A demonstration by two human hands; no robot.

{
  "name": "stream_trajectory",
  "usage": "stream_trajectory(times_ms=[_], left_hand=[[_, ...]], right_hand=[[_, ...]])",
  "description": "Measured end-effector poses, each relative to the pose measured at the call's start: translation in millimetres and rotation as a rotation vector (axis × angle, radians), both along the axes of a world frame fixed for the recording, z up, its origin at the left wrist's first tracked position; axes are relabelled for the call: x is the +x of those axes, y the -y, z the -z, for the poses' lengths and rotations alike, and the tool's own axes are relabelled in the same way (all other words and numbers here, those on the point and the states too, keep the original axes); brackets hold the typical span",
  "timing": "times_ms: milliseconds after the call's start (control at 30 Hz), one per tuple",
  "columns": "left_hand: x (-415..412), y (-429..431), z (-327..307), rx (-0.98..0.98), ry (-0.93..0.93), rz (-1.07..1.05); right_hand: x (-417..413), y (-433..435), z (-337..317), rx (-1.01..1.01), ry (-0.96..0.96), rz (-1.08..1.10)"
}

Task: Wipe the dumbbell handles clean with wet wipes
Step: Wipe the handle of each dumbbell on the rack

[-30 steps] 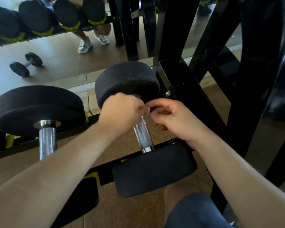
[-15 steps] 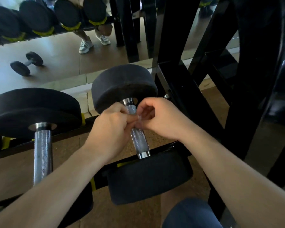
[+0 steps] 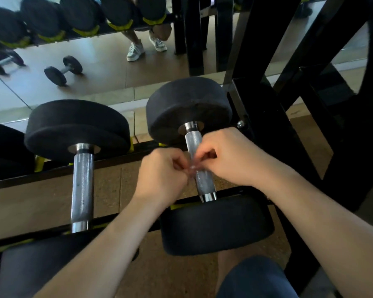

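Head view: on the rack (image 3: 267,130), the knurled dumbbell handle (image 3: 204,183) runs near-vertically through frame centre. The left hand (image 3: 162,173) and right hand (image 3: 230,158) flank it, equally near. Both grips pinch a small pale scrap, apparently the wet wipe (image 3: 192,167), over the handle's middle.

I saw the left hand (image 3: 162,173) and right hand (image 3: 230,155) together over the knurled handle (image 3: 194,138) of a dumbbell (image 3: 187,104) on the rack (image 3: 112,161). Their curled fingers (image 3: 202,151) pinched a pale scrap (image 3: 193,167), too blurred to identify. A second dumbbell (image 3: 78,125) lay beside, leftward.
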State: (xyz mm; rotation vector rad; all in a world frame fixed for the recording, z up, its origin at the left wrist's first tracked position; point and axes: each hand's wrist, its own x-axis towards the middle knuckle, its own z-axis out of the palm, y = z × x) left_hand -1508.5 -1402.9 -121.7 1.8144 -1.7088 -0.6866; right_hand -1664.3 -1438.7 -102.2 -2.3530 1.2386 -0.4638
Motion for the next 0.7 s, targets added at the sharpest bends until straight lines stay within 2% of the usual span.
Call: stream_trajectory(times_ms=[133,200,300,367,433,500,600,667,700], left_hand=[[3.2,-9.7,-7.8,0.257,-0.052,0.146],[3.6,-2.7,-10.6,0.176,-0.040,0.130],[-0.2,12.5,-8.5,-0.070,-0.128,-0.026],[-5.3,12.3,-8.2,-0.123,-0.156,-0.039],[-7.5,6.2,-7.2,-0.092,-0.100,0.015],[-8.4,-1.7,-8.8,0.017,-0.017,0.071],[-6.6,-8.1,-16.0,0.233,-0.016,0.159],[-2.4,-11.8,-24.0,0.246,-0.073,0.142],[1.0,-14.8,-28.7,0.205,-0.165,0.109]], right_hand=[[-3.0,-5.9,-5.6,0.125,-0.136,-0.078],[-0.7,-2.0,-2.5,0.019,-0.100,-0.055],[0.2,7.3,7.0,-0.172,0.087,0.063],[-2.2,8.1,11.0,-0.189,0.131,0.108],[-6.9,2.8,13.7,-0.178,0.087,0.070],[-11.2,-4.7,12.5,-0.125,0.017,-0.003],[-13.9,-8.1,1.3,0.093,-0.091,-0.091],[-12.7,-6.1,-6.6,0.116,-0.075,-0.094],[-11.6,-5.7,-11.4,0.131,0.006,-0.076]])
